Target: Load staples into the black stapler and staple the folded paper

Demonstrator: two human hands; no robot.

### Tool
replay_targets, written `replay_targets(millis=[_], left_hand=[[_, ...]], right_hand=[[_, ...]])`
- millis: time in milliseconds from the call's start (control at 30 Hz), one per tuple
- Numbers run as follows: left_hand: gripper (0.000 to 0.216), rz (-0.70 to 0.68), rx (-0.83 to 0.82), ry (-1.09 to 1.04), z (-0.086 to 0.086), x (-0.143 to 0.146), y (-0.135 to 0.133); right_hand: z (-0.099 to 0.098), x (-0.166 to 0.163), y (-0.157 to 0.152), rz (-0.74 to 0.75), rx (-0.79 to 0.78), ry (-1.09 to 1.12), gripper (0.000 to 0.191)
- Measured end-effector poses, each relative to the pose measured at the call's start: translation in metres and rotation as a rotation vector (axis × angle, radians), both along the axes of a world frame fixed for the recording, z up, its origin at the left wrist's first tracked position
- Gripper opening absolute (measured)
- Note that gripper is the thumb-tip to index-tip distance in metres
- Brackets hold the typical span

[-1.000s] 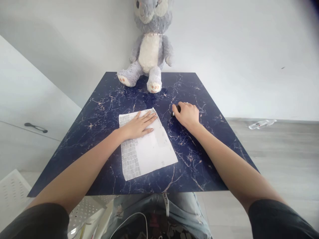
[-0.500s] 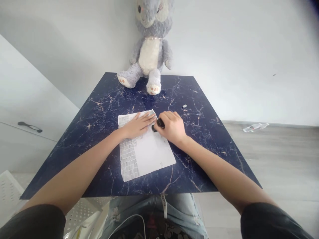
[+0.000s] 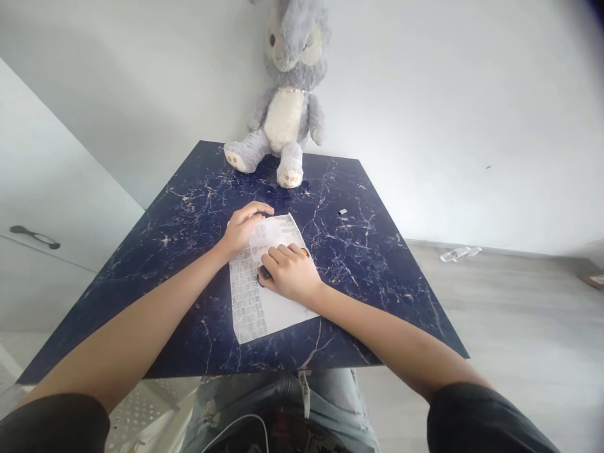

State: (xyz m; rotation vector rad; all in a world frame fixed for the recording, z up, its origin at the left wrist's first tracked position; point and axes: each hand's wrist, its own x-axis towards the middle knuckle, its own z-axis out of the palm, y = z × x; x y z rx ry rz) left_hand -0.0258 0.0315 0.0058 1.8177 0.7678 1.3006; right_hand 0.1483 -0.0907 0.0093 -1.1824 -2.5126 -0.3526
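Printed sheets of paper (image 3: 283,314) lie on the dark blue marbled table, with grey block patterns along their left side. At their upper left edge rests my left hand (image 3: 241,228), its thumb and fingers curved and apart, with nothing seen between them. My right hand (image 3: 292,274) is wrapped round what looks like a black stapler (image 3: 265,272) over the middle of the sheets. A bit of orange shows at the stapler's far end, by the right edge of the paper; most of its body is hidden under my fingers.
A grey plush toy (image 3: 285,119) sits at the table's back edge against the wall. Right of the paper lies a small metallic piece (image 3: 342,212), perhaps a staple strip. A clear plastic item (image 3: 460,253) is on the floor by the wall.
My left hand has drawn back from flat on the upper sheet to its upper left edge. My right hand has moved left and nearer with the stapler. The view has shifted slightly.
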Motion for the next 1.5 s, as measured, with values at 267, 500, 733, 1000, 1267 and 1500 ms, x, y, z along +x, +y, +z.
replay_targets(millis=[267, 500, 733, 1000, 1267, 1500], left_hand=[[0.023, 0.089, 0.085, -0.012, 0.006, -0.006, -0.004], [0.021, 0.052, 0.003, 0.036, 0.006, -0.002, -0.003], [0.022, -0.284, -0.39, -0.107, 0.003, -0.005, -0.001], [0.026, -0.559, -0.552, -0.126, 0.009, -0.008, -0.004], [0.027, -0.488, -0.588, -0.253, 0.011, -0.012, 0.001], [0.043, -0.275, -0.626, -0.661, 0.036, -0.042, 0.01]], right_hand=[[0.001, 0.06, -0.022, -0.22, 0.055, -0.004, 0.023], [-0.001, 0.159, -0.047, -0.402, 0.131, 0.038, 0.024], [-0.008, 0.17, -0.052, -0.446, 0.157, 0.154, 0.018], [-0.002, 0.187, -0.058, -0.436, 0.095, 0.377, 0.03], [0.0, 0.171, -0.056, -0.521, -0.044, 0.329, 0.033], [0.014, 0.092, -0.041, -0.461, -0.153, 0.234, 0.031]])
